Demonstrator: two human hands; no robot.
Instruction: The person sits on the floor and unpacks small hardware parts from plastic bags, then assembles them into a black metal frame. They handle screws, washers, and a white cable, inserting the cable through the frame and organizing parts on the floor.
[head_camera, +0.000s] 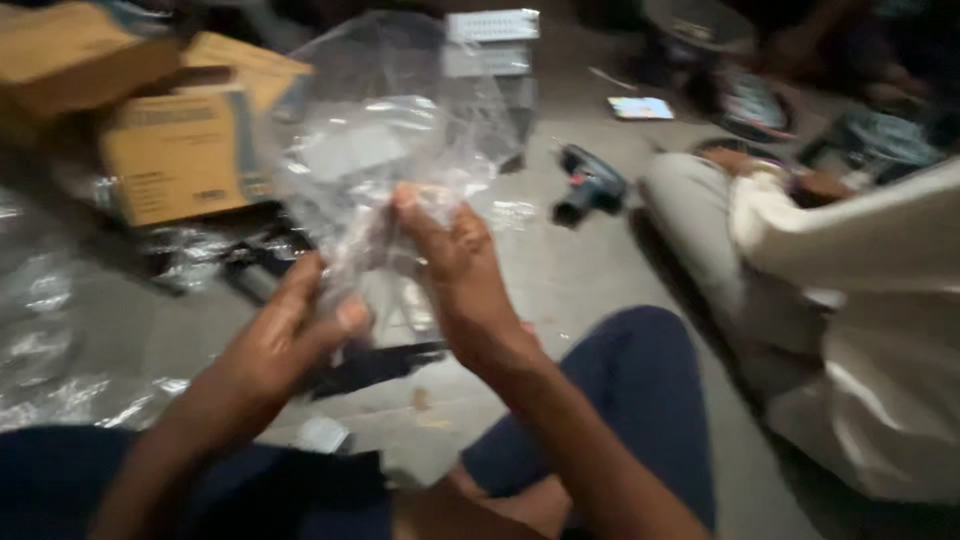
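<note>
Now 2 hands hold 1 clear plastic bag (390, 150).
Left hand (285, 345) and right hand (455, 275) both pinch its lower edge at frame centre; contents unclear, bag looks unopened.

Landmark: cordless drill (590, 185), lying on the concrete floor (560, 270). Well left of it, open cardboard boxes (175, 130) with crumpled plastic wrap (60, 340) below them. Beyond the drill, a white perforated panel (492, 25) and a small card (640, 107). Just right, a seated person in light clothing (860, 300).
</note>
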